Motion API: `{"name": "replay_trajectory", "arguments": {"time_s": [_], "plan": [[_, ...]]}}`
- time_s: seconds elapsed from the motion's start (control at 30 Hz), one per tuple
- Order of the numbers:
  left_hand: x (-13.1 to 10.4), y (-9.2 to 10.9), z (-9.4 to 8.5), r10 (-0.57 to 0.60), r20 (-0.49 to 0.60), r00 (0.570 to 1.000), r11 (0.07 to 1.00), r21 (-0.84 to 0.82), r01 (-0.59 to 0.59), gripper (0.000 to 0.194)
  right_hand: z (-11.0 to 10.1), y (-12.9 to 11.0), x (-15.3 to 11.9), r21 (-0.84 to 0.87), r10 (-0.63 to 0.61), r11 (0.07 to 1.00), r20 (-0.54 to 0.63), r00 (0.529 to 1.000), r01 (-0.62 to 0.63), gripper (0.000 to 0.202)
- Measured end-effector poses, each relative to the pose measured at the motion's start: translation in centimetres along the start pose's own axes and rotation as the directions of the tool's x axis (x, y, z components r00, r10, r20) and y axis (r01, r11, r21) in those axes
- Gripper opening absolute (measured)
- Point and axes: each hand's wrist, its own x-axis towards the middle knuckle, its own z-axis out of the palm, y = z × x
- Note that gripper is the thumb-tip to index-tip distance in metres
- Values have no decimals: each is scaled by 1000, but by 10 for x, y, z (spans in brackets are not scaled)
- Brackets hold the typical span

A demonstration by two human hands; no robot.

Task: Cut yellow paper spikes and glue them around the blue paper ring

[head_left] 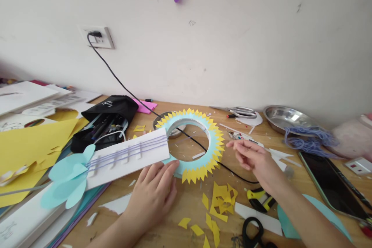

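Observation:
A light blue paper ring [214, 139] edged with yellow paper triangles lies on the wooden table. Its lower left part shows no yellow edge. Against that part rests my left hand [158, 186], fingers bent and touching the ring beside a white strip [128, 159] strung with purple yarn. My right hand [251, 157] hovers just right of the ring, its fingertips together near the yellow points; whatever it may hold is too small to make out. Light blue paper petals [68, 174] sit on the strip's left end. Yellow scraps [223, 199] lie below the ring.
Black-handled scissors [252, 232] and a yellow-black cutter [260, 199] lie at the lower right. Behind are silver scissors [244, 112] and a metal bowl [286, 116] with purple yarn. A phone [331, 182] lies right; a black pouch [109, 118] left. A black cable [122, 83] crosses under the ring.

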Motion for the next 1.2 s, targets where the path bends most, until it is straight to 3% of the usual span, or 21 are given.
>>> {"name": "replay_trajectory", "arguments": {"time_s": [0.1, 0.2, 0.27, 0.33, 0.43, 0.57, 0.67, 0.77, 0.93, 1.2], "plan": [[0, -1, 0, 3, 5, 1000, 1000, -2, -3, 29, -2, -9, -2, 260, 48, 963, 67, 997, -64, 40], [-1, -2, 0, 5, 15, 1000, 1000, -3, -5, 31, -5, -18, -5, 288, 88, 948, 179, 980, -138, 42], [-1, -3, 1, 9, 20, 1000, 1000, -3, -9, 31, -10, -20, -6, 110, 95, 986, 234, 968, -124, 39], [-2, -3, 1, 16, 23, 1000, 1000, -2, -16, 31, -15, -19, -7, -204, 93, 978, 271, 958, -37, 34], [-3, -4, 1, 19, 29, 999, 1000, 0, -19, 31, -19, -17, -9, -609, 132, 789, 305, 943, 86, 27], [-4, -4, 1, 26, 45, 999, 1000, 0, -26, 32, -14, -16, -12, -814, 206, 572, 268, 941, 106, 32], [-4, -5, 2, 23, 48, 999, 1000, 1, -23, 33, -9, -12, -11, -850, 135, 511, 224, 965, 126, 33], [-5, -5, 2, 19, 49, 999, 1000, -3, -19, 33, -7, -4, -4, -827, 26, 550, 159, 987, 118, 32], [-5, -6, 2, 10, 48, 999, 1000, -13, -9, 34, -9, 8, 13, -782, -30, 617, 86, 996, 86, 37], [-6, 1, 3, -57, 43, 997, 998, -33, 58, 33, 0, 1, 35, -694, -97, 712, 61, 993, 112, 40]]}}
